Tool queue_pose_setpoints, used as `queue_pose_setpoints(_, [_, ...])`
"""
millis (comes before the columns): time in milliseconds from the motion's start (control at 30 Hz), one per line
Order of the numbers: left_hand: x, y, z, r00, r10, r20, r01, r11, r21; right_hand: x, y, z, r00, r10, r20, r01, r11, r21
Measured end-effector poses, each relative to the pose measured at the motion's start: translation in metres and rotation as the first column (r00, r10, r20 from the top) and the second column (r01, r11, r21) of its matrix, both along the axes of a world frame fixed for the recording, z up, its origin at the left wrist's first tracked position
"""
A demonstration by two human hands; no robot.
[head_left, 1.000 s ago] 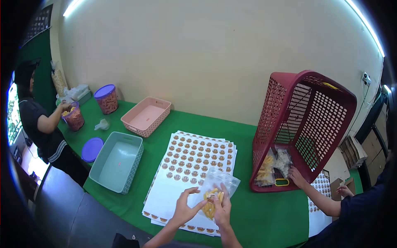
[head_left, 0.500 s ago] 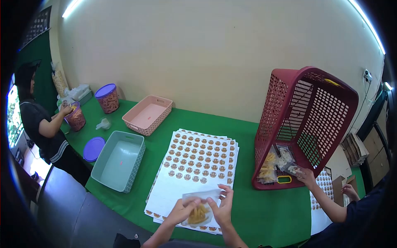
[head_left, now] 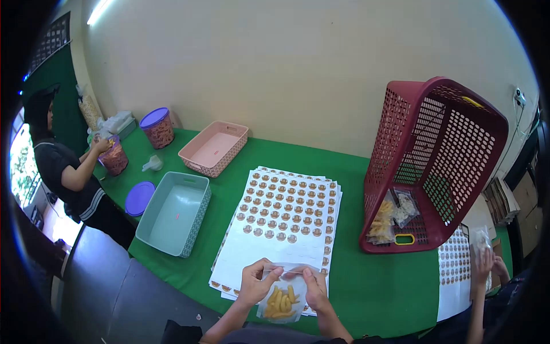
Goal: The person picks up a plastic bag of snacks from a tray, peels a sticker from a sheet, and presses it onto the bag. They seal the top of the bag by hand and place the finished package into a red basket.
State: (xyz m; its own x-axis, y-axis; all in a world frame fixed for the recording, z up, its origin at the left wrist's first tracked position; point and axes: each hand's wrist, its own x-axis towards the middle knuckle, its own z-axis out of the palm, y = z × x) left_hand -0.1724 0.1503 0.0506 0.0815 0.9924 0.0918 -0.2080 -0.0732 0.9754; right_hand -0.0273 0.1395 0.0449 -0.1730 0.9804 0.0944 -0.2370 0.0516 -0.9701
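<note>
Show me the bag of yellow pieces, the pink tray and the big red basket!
Bag of yellow pieces [head_left: 282, 303]: head view, on its filled lower front.
Pink tray [head_left: 211, 149]: head view, on its bare floor.
Red basket [head_left: 404, 140]: head view, on its rim's left side.

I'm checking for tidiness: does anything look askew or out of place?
The maroon basket, right of the paper sheets, rests on its side with filled bags inside. Baskets usually stand upright, though this may be deliberate.

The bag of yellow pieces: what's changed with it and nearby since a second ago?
The bag has swung from slanting to straight; the left hand and right hand now pinch its top edge. At right, a co-worker's hand has left the red basket and holds another bag. The pink tray and green tray stayed.
</note>
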Motion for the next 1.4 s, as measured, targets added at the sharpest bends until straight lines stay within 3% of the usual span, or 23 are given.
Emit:
queue_pose_setpoints(133, [0.001,0.002,-0.004,1.0,0.027,-0.015,-0.028,0.999,-0.02,0.002,0.003,0.004,1.0,0.003,-0.002,-0.003,0.997,-0.072])
queue_pose_setpoints(200, [-0.002,0.005,-0.009,0.999,0.036,-0.037,-0.038,0.998,-0.057,0.005,0.006,-0.001,0.986,0.017,0.167,-0.021,0.999,0.024])
queue_pose_setpoints(267, [0.001,0.007,-0.013,0.997,0.042,-0.06,-0.048,0.994,-0.096,0.006,0.007,-0.005,0.988,-0.009,0.153,0.01,1.0,-0.006])
queue_pose_setpoints(367, [0.007,0.012,-0.006,0.996,-0.018,-0.086,0.013,0.998,-0.063,0.008,0.014,-0.015,0.975,-0.176,0.135,0.181,0.983,-0.025])
queue_pose_setpoints(433, [0.009,0.012,0.016,0.884,-0.321,-0.339,0.255,0.94,-0.226,0.011,0.02,-0.027,0.924,-0.38,-0.041,0.382,0.924,0.025])
queue_pose_setpoints(467, [0.01,0.011,0.008,0.882,-0.325,-0.341,0.257,0.939,-0.23,0.014,0.02,-0.027,0.923,-0.383,-0.043,0.385,0.923,0.021])
queue_pose_setpoints(567, [0.013,0.01,-0.018,0.942,-0.189,-0.277,0.15,0.976,-0.156,0.021,0.017,-0.003,0.969,-0.097,0.227,0.091,0.995,0.035])
queue_pose_setpoints(667, [0.014,0.011,-0.022,0.943,-0.116,-0.312,0.081,0.989,-0.122,0.027,0.016,0.0,0.976,0.025,0.218,0.001,0.993,-0.118])
queue_pose_setpoints(733, [0.015,0.011,-0.025,0.979,-0.094,-0.182,0.064,0.985,-0.16,0.031,0.016,0.0,0.982,0.017,0.19,0.004,0.994,-0.108])
queue_pose_setpoints(800, [0.013,0.013,-0.028,0.96,-0.135,-0.244,0.088,0.977,-0.195,0.032,0.013,0.009,0.892,-0.161,0.423,0.173,0.985,0.012])
queue_pose_setpoints(833, [0.015,0.014,-0.025,0.921,-0.009,-0.39,0.023,0.999,0.032,0.029,0.015,-0.016,0.885,-0.346,0.311,0.324,0.938,0.122])
queue_pose_setpoints(867, [0.016,0.014,-0.021,0.858,0.143,-0.493,-0.008,0.964,0.266,0.029,0.014,-0.017,0.884,-0.347,0.314,0.327,0.938,0.114])
queue_pose_setpoints(933, [0.01,0.011,-0.01,0.897,-0.308,-0.317,0.334,0.942,0.03,0.029,0.013,-0.018,0.838,-0.446,0.314,0.425,0.895,0.137])
queue_pose_setpoints(967, [0.013,0.009,-0.007,0.892,-0.337,-0.301,0.362,0.932,0.031,0.027,0.01,-0.02,0.919,-0.357,0.165,0.336,0.931,0.141])
queue_pose_setpoints(1000, [0.019,0.005,-0.005,0.887,-0.364,-0.285,0.387,0.921,0.03,0.026,0.007,-0.015,0.921,-0.351,0.166,0.333,0.934,0.131])
queue_pose_setpoints(1067, [0.028,-0.002,-0.013,0.93,-0.26,-0.261,0.281,0.959,0.046,0.026,0.0,0.0,0.962,-0.181,0.204,0.099,0.93,0.355])
queue_pose_setpoints(1133, [0.034,-0.001,-0.017,0.977,-0.204,0.068,0.213,0.961,-0.173,0.029,-0.005,-0.003,0.976,-0.1,0.195,0.047,0.964,0.261])
queue_pose_setpoints(1200, [0.038,-0.007,-0.018,0.985,-0.171,-0.009,0.169,0.979,-0.118,0.027,-0.001,-0.01,0.816,-0.53,0.232,0.443,0.83,0.338])
queue_pose_setpoints(1233, [0.037,-0.009,-0.017,0.984,-0.177,-0.036,0.171,0.978,-0.118,0.029,0.002,-0.009,0.69,-0.641,0.335,0.486,0.754,0.443])
queue_pose_setpoints(1267, [0.037,-0.009,-0.016,0.981,-0.183,-0.061,0.175,0.978,-0.114,0.029,0.002,-0.014,0.685,-0.648,0.333,0.492,0.749,0.445])
queue_pose_setpoints(1333, [0.038,-0.009,-0.016,0.972,-0.218,-0.093,0.205,0.97,-0.127,0.031,0.0,-0.03,0.887,-0.405,0.221,0.39,0.914,0.109])
queue_pose_setpoints(1367, [0.04,-0.009,-0.016,0.962,-0.245,-0.122,0.227,0.963,-0.142,0.033,0.001,-0.035,0.917,-0.309,0.253,0.286,0.95,0.124])
queue_pose_setpoints(1400, [0.041,-0.009,-0.017,0.957,-0.263,-0.121,0.246,0.96,-0.135,0.035,-0.001,-0.03,0.91,-0.328,0.253,0.304,0.944,0.131])
